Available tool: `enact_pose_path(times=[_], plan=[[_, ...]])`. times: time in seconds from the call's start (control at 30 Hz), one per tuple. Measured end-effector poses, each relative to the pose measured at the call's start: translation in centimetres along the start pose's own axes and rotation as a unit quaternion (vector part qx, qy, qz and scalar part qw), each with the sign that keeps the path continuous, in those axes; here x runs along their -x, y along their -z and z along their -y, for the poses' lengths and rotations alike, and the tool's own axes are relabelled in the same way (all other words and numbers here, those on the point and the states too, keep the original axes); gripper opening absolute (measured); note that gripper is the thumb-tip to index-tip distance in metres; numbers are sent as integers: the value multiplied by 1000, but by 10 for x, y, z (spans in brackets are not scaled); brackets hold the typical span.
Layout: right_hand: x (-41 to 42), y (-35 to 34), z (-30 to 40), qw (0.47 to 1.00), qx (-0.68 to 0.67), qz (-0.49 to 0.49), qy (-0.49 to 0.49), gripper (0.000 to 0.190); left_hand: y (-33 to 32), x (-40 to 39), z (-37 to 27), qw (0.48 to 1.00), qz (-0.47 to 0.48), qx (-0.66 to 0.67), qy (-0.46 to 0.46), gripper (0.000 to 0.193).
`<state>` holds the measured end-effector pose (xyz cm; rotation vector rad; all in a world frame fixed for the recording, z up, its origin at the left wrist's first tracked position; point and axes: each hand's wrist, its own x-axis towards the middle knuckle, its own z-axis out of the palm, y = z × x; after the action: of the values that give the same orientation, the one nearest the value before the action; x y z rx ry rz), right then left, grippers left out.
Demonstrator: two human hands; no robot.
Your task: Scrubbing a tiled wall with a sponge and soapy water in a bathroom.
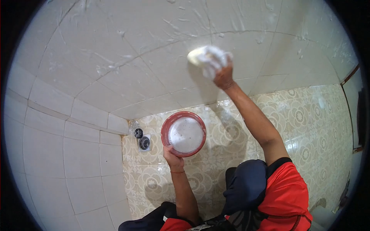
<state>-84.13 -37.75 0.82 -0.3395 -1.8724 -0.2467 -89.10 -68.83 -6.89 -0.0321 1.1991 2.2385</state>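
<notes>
My left hand (174,158) grips the near rim of a round red plastic basin (163,134), thumb over the edge. Whitish, foamy water (186,135) fills part of the basin. Up against the tiled wall (162,69), my right hand (223,73) holds a foam-covered, pale yellowish sponge (199,56). Foam hides most of the right fingers, and motion blurs them. Streaks and clumps of white suds cling to the wall tiles around and above the sponge.
A floor drain (144,143) lies left of the basin, with a round black drain part (138,133) beside it. Wet patterned floor tiles (300,118) extend right toward a door frame (350,75). A white-tiled wall (83,161) with a ledge stands at left.
</notes>
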Motion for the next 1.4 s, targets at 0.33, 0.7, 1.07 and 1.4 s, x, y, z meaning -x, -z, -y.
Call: enact_pose_path(times=[0.33,0.7,1.07,1.4], plan=[[18,-8,-15,995,-7,90,31,36,-32,-6,17,1000,25,-13,5,52],[55,15,-42,999,-30,-2,18,44,-42,-16,56,999,26,28,39,39],[79,45,-59,980,38,157,116,45,-84,-20,95,983,127,-43,127,41],[-117,124,-81,992,57,-8,114,49,-95,-25,128,967,168,-19,189,48]])
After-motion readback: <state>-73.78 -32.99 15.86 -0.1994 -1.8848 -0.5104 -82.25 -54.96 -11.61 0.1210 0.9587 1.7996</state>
